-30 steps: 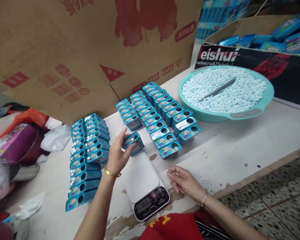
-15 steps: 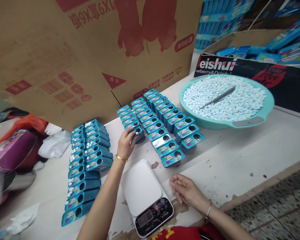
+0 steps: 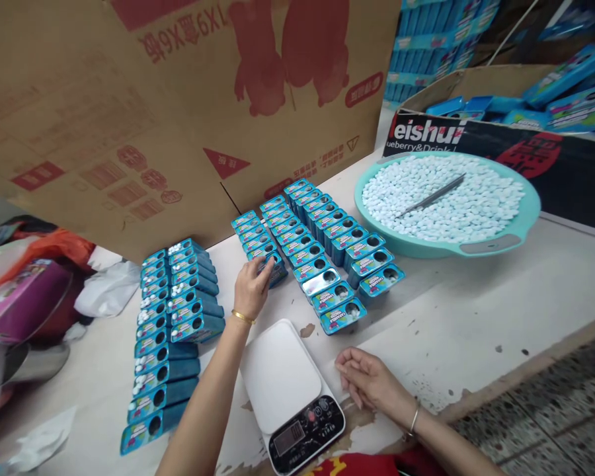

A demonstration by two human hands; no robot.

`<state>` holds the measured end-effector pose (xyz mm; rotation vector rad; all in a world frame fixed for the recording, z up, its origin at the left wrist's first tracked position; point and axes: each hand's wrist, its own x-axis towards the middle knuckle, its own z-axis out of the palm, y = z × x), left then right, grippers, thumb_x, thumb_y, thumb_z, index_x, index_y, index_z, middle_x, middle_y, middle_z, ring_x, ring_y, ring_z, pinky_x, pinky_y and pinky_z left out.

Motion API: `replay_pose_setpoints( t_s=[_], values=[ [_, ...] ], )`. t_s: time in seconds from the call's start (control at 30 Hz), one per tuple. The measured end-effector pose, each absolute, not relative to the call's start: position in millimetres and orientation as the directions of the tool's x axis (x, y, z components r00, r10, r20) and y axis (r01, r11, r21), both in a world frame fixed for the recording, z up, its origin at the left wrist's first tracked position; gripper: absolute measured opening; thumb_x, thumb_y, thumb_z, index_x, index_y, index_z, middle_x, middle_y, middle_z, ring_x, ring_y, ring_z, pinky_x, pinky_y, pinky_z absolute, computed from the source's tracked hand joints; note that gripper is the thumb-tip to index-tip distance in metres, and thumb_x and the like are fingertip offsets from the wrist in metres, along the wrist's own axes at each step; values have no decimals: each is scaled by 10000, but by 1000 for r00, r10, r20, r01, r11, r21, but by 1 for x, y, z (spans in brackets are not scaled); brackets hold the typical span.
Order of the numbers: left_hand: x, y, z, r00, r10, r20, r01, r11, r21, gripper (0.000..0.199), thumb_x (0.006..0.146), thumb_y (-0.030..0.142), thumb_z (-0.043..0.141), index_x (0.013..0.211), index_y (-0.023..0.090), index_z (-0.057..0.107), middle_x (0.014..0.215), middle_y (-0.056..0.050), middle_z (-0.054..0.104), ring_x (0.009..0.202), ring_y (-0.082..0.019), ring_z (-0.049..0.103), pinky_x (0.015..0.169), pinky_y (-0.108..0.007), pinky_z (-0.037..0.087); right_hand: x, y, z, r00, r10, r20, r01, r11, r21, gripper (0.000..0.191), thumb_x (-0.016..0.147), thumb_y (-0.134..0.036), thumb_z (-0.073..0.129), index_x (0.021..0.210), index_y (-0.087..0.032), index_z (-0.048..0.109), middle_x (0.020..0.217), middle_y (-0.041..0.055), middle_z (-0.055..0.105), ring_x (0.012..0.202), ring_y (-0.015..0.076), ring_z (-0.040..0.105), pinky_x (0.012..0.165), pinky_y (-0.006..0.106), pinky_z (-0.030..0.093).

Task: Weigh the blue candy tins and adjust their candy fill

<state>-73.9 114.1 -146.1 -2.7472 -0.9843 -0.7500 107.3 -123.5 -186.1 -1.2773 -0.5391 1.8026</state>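
My left hand is over the front end of a short row of blue candy boxes, its fingertips pinched at the round opening of the nearest box. Whatever is between those fingers is hidden. My right hand rests at the table's near side, fingers loosely curled together, with nothing visible in them. Between my arms lies a white kitchen scale with a black control panel and a bare plate. Longer rows of candy boxes stand upright just right of my left hand, holes facing up.
At left, two rows of blue boxes carry small white candies on their tops. A turquoise basin full of candies, with a dark metal stick on them, stands at right. Behind are a large cardboard carton and a black-printed box of blue packs.
My left fingertips have shifted slightly over the box's opening, and the white candy seen at them before no longer shows. My right hand has stayed in place.
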Motion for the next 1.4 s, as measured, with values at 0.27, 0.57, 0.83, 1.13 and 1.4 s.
replay_pose_setpoints(
  t_s=[0.27,0.57,0.83,1.13,1.4],
  values=[
    [-87,65,-123,456,654,603,780,-620,83,369,894,285,521,1253,205,540,1216,-126,593,1126,-252,521,947,-398,367,108,-125,-188,-147,816,-559,-374,-569,-732,570,565,-682,688,772,-186,498,547,-70,548,285,36,404,306,172,148],
    [-201,-2,-95,281,895,347,957,-233,-175,286,785,292,620,1059,210,619,1207,-156,555,1075,-358,492,830,-487,385,104,-134,-197,-146,839,-525,-289,-544,-788,551,629,-627,667,910,-165,563,552,-58,553,304,49,401,350,210,237],
    [-179,-7,-70,509,798,322,861,-467,-202,115,880,268,519,831,201,598,1139,-100,621,1014,-280,558,862,-443,396,105,-135,-195,-116,873,-474,-207,-488,-848,527,660,-580,636,958,-150,570,539,-72,550,317,60,418,374,218,273],
    [-97,-67,-46,732,681,26,679,-725,-116,208,908,366,503,826,200,598,918,-76,616,752,-192,577,634,-318,442,102,-138,-194,-120,904,-409,-117,-422,-899,448,716,-477,629,1036,-163,635,537,-59,564,323,71,427,356,226,278],
    [-112,-79,-42,571,778,263,744,-625,235,337,856,475,576,1032,187,569,994,-68,641,916,-203,613,796,-334,492,108,-137,-197,-85,925,-371,-181,-381,-907,388,670,-559,664,732,-199,530,483,-68,558,311,59,402,335,196,255]
  ],
)
